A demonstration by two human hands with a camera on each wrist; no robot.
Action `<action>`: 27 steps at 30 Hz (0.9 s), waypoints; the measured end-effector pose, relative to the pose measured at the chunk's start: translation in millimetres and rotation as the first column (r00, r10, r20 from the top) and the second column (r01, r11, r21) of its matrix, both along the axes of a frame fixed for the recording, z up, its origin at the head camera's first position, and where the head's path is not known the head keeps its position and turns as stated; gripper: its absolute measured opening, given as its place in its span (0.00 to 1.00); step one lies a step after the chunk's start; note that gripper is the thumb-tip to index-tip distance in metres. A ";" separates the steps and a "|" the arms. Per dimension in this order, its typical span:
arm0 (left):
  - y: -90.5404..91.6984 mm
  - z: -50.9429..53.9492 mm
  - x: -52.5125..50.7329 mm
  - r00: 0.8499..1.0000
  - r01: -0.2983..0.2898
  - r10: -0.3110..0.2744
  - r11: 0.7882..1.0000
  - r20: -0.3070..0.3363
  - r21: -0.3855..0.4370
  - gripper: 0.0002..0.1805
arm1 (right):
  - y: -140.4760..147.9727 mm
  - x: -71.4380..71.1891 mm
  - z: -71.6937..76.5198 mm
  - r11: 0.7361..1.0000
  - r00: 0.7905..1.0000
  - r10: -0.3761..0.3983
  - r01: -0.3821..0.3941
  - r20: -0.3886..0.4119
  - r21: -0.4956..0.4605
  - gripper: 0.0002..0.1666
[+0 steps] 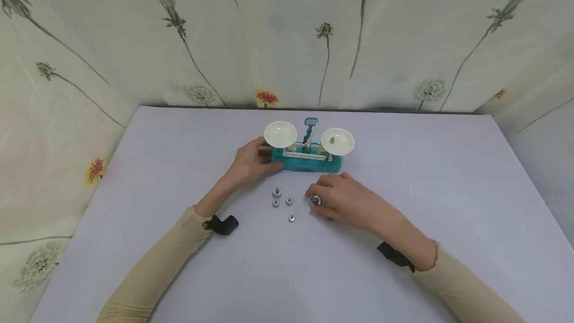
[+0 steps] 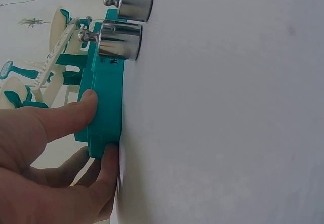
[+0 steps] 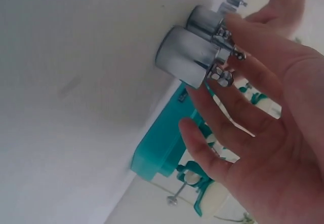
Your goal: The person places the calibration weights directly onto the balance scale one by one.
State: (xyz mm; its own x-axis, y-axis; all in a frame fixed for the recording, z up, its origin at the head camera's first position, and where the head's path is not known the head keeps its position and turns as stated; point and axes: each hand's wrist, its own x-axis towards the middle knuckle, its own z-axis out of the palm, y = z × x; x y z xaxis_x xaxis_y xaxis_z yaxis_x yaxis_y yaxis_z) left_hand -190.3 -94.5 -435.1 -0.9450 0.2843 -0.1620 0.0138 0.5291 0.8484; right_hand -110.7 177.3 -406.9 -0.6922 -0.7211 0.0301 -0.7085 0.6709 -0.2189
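Note:
A teal balance scale [image 1: 309, 164] with two cream pans stands toward the table's back. My left hand [image 1: 251, 161] grips the left end of its base, thumb on the front and fingers behind in the left wrist view. A small weight [image 1: 332, 140] sits in the right pan. In front of the scale, my right hand [image 1: 347, 201] pinches a knobbed metal weight [image 1: 316, 200] between thumb and fingers, low above the table. Larger silver weights [image 3: 185, 57] stand close to these fingers in the right wrist view, partly overlapping the held one.
Several silver weights stand left of the right hand, among them a larger one [image 1: 277, 192] and a small one [image 1: 291, 218]. Another weight [image 1: 330, 219] is mostly hidden under the right hand. Behind the white table [image 1: 215, 273] hangs a flower-print cloth [image 1: 278, 39].

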 end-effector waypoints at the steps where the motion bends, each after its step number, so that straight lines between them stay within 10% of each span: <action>1: -0.1 -0.3 0.0 1.000 0.000 0.000 1.000 -0.001 -0.002 0.40 | -0.3 0.3 -0.8 1.000 1.000 -0.001 0.001 -0.009 0.001 0.15; 27: -1.3 2.3 0.6 1.000 0.002 -0.002 1.000 0.006 -0.001 0.39 | -5.1 4.0 -5.5 0.999 0.998 -0.013 0.016 -0.069 0.043 0.15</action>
State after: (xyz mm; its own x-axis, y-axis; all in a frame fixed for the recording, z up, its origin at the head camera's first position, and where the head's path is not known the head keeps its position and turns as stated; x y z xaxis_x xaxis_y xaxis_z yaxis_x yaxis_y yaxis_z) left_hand -189.7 -95.8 -432.8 -0.9435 0.2858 -0.1679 0.0097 0.5300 0.8479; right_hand -106.7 172.3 -412.4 -0.7001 -0.7125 0.0471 -0.7108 0.6892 -0.1403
